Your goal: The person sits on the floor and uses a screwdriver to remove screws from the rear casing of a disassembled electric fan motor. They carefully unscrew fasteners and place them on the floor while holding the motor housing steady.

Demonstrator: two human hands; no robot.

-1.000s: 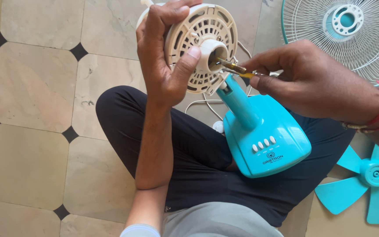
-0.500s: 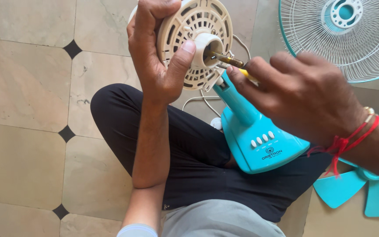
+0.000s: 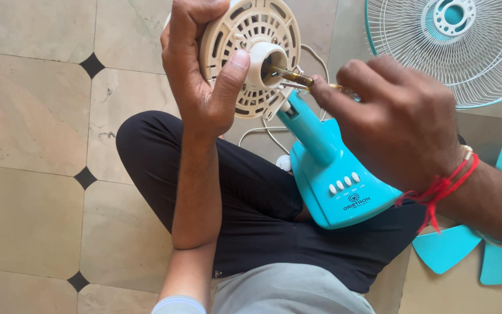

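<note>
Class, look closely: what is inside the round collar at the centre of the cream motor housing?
A screwdriver tip enters the collar on the motor housing; whatever it meets deeper inside is hidden.

My left hand (image 3: 204, 87) and forearm are bare, with a pale blue sleeve edge (image 3: 175, 305) showing near the elbow. My right hand (image 3: 402, 122) is bare too; its wrist wears a red thread bracelet (image 3: 443, 187) with loose knotted ends and a thin pale band. I wear black trousers (image 3: 251, 209) and a grey shirt (image 3: 289, 291).
</note>
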